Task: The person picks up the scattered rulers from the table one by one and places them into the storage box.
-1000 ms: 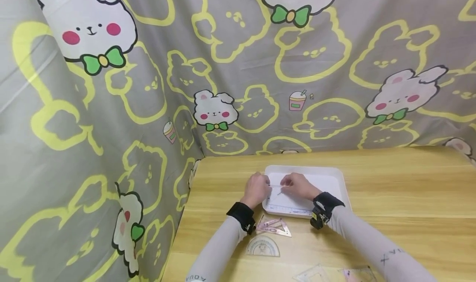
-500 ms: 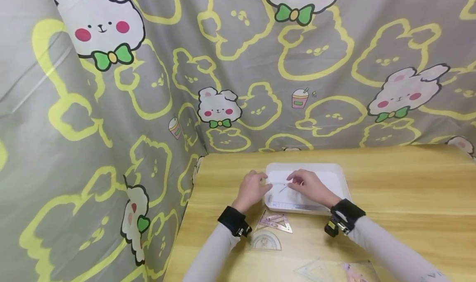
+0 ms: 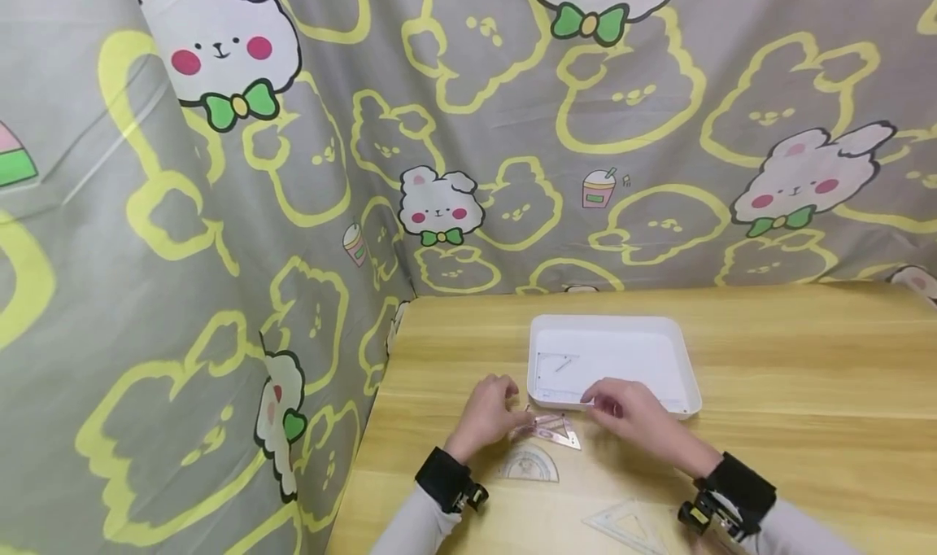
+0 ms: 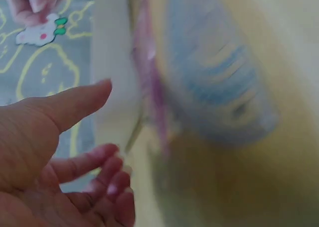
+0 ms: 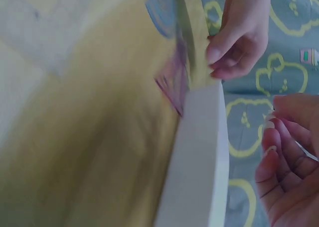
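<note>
My left hand is just over the left end of a pink set square, thumb and fingers apart with nothing between them. The left wrist view shows the set square past the fingertips, with a blue-marked protractor beside it, both blurred. At the front wall of a white tray, my right hand hovers with loosely bent fingers, holding nothing. Inside the tray, a clear set square lies at the left, and a clear ruler runs along the front wall, partly behind the right hand.
The protractor lies in front of the pink set square on the wooden table. Nearer the front is another clear set square. A patterned curtain borders the table behind and on the left.
Both hands have let go of the clear set square in the tray and drawn back toward me. The left has come to the pink set square, the right to the tray's front wall.
</note>
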`<state>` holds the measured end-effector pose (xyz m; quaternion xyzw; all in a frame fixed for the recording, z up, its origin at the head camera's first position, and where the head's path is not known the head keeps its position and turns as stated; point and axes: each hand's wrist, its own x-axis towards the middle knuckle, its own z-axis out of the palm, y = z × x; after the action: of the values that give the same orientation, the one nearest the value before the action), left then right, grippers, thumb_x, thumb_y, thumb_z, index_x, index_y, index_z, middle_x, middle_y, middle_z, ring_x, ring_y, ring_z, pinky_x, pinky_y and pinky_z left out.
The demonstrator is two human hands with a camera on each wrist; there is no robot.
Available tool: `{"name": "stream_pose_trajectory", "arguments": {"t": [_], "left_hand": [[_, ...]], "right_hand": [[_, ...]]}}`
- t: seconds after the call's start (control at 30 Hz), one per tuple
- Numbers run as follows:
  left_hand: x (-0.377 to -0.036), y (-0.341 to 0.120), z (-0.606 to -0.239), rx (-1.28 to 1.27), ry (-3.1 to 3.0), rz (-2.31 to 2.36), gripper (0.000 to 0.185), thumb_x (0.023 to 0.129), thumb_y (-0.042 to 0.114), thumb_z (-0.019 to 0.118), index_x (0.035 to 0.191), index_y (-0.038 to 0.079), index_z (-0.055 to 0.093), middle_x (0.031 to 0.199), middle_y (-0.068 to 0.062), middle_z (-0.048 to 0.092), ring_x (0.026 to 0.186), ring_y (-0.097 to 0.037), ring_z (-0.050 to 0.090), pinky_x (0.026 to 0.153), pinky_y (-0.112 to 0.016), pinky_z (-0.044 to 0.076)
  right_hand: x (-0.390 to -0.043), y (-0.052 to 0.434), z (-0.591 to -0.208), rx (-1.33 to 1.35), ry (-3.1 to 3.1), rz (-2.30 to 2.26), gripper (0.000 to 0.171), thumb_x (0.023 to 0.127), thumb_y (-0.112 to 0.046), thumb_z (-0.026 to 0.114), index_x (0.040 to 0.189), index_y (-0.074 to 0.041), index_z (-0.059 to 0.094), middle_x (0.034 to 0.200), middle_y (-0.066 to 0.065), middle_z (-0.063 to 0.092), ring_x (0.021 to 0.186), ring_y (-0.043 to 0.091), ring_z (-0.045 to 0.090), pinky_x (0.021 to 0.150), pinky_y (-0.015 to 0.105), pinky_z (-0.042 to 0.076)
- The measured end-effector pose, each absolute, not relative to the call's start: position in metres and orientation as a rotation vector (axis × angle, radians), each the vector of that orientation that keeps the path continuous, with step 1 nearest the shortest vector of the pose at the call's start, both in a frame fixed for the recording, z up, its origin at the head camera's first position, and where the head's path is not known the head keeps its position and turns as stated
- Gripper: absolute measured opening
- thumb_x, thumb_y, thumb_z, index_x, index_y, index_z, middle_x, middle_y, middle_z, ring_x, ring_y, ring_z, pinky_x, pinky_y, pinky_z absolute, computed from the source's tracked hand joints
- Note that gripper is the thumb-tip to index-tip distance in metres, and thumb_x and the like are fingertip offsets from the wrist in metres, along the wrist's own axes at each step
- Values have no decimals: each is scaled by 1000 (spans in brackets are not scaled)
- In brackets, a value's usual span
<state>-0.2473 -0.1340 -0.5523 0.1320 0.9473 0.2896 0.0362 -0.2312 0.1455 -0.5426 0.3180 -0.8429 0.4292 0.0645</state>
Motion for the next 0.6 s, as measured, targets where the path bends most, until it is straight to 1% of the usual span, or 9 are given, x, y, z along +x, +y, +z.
{"name": "stream_pose_trajectory", "arguments": {"t": [0.07, 0.13, 0.23, 0.33, 0.4, 0.47, 0.6], "left_hand": [[-243, -129, -560, 358, 2891, 855, 51, 81, 44, 89, 103, 3, 66, 91, -3, 55, 82, -16, 48, 69, -28, 42], [-240, -124, -567, 325, 2900, 829, 58, 82, 55, 85, 100, 4, 63, 89, -2, 50, 80, -17, 44, 66, -28, 38], [-238, -116, -577, 272, 2954, 794, 61, 85, 64, 78, 97, 7, 58, 87, 0, 45, 79, -17, 42, 64, -27, 34], [-239, -111, -582, 226, 3028, 749, 57, 85, 60, 80, 94, 9, 56, 85, 0, 45, 77, -18, 42, 63, -28, 34], [-238, -109, -583, 201, 3051, 717, 56, 80, 56, 86, 92, 10, 56, 84, 0, 46, 77, -18, 43, 64, -28, 34], [-238, -108, -583, 197, 3034, 694, 58, 75, 54, 90, 92, 11, 56, 84, 1, 46, 78, -17, 43, 65, -27, 35], [-234, -107, -580, 260, 2936, 731, 64, 67, 54, 96, 94, 12, 56, 86, 2, 45, 81, -16, 41, 67, -27, 34]], "right_hand": [[-226, 140, -548, 981, -2577, 1326, 13, 91, -7, 77, 104, -7, 74, 85, -13, 68, 72, -3, 57, 63, 23, 53], [-222, 132, -554, 999, -2601, 1298, 13, 93, -8, 76, 106, -7, 75, 89, -10, 70, 75, -1, 60, 65, 24, 54], [-217, 119, -562, 1029, -2626, 1188, 18, 95, -9, 74, 112, -8, 75, 100, -2, 75, 85, 7, 67, 75, 31, 59], [-214, 108, -566, 1076, -2627, 1042, 25, 95, -9, 74, 119, -6, 74, 115, 8, 76, 102, 20, 72, 91, 44, 59], [-212, 102, -568, 1117, -2618, 976, 28, 94, -8, 73, 122, -3, 72, 122, 12, 74, 111, 28, 71, 97, 51, 56], [-211, 99, -569, 1141, -2613, 939, 30, 95, -7, 72, 124, -1, 71, 126, 16, 72, 116, 32, 68, 100, 54, 54], [-208, 99, -572, 1131, -2609, 920, 32, 93, -4, 73, 125, 1, 70, 127, 18, 69, 116, 34, 66, 98, 55, 54]]}}
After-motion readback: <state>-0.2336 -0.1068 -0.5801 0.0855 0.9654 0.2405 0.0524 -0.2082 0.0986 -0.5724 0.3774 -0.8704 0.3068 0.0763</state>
